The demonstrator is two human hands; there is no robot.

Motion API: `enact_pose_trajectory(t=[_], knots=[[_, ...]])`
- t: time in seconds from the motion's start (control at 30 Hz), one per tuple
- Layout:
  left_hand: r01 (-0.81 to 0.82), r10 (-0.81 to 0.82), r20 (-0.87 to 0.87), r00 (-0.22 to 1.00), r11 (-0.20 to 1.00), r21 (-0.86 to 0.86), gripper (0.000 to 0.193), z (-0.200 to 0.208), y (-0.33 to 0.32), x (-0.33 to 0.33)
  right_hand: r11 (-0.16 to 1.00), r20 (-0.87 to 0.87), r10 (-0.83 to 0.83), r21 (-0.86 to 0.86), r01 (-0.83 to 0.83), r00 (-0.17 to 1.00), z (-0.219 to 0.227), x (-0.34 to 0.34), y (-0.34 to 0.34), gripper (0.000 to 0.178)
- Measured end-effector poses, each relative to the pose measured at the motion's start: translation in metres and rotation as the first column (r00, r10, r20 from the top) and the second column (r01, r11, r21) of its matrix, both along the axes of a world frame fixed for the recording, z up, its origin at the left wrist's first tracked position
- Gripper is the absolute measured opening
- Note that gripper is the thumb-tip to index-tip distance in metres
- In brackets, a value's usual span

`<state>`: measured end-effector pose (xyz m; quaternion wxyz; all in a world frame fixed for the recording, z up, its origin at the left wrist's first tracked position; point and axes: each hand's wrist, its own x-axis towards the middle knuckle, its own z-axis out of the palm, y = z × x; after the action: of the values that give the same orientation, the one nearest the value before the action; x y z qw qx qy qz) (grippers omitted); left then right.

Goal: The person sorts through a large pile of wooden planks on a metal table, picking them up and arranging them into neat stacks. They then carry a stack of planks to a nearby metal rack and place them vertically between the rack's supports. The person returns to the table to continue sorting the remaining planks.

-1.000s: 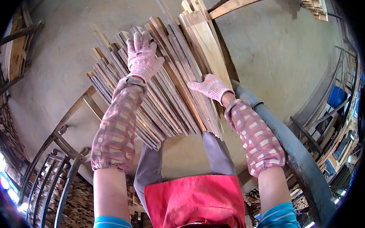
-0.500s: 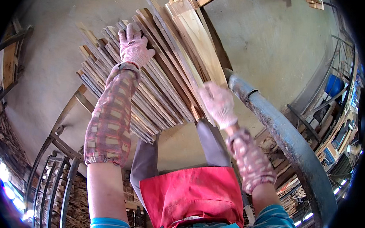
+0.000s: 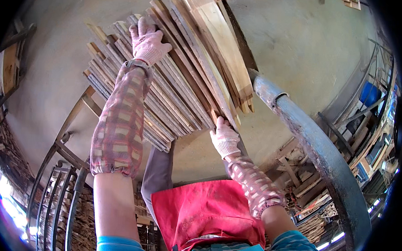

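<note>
A fanned stack of long thin wooden slats [image 3: 176,84] lies in front of me above a concrete floor. My left hand [image 3: 147,43], in a pale knit glove with a checked sleeve guard, rests flat on top of the slats near their far left part. My right hand [image 3: 224,137], gloved the same way, grips the near end of a slat [image 3: 204,58] at the right side of the stack. Wider, paler boards [image 3: 222,41] lie on the right part of the pile.
A thick rusty metal pipe [image 3: 316,153] runs diagonally on my right. A metal frame of bars [image 3: 59,182] stands at lower left. Wood offcuts [image 3: 313,220] are piled at lower right, and a blue container [image 3: 370,92] sits far right. I wear a red apron [image 3: 206,215].
My right hand has come back from the top of the pile to the near ends of the slats and closed on one. My left hand has slid slightly further out along the stack.
</note>
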<state>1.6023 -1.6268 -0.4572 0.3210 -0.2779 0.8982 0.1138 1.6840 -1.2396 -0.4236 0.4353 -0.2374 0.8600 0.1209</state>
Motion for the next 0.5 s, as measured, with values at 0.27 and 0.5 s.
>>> enact_pose_trajectory(t=[0.27, 0.5], knots=[[0.054, -0.037, -0.219, 0.975, 0.996, 0.073, 0.045, -0.007, -0.018, 0.024, 0.999, -0.059, -0.001, 0.049, 0.004, 0.998, -0.003, 0.010, -0.008, 0.046], [-0.233, 0.280, -0.205, 0.938, 0.946, 0.227, 0.051, 0.018, -0.003, 0.027, 0.288, 0.240, -0.899, -0.309, 0.907, 0.367, -0.029, 0.041, 0.014, 0.064]])
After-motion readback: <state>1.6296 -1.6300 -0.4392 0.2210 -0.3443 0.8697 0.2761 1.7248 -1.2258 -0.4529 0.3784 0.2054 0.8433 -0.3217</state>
